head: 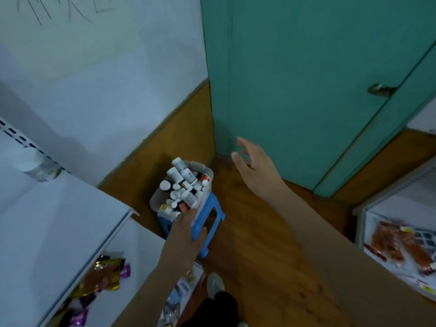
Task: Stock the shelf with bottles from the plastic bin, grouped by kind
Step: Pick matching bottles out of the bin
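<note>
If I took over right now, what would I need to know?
Left hand reaches down to the near end of the plastic bin; whether it grips a bottle is hidden. Right hand hangs open in the air, empty.
The bin, heaped with bottles, sits on a blue stool.
One bottle stands on the white shelf at the left.
Nearly all the bottles are left to shelve by kind.

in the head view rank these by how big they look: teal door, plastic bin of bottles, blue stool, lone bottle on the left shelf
1. teal door
2. plastic bin
3. blue stool, partly hidden, so unsure against the bin
4. lone bottle, though blurred
</note>
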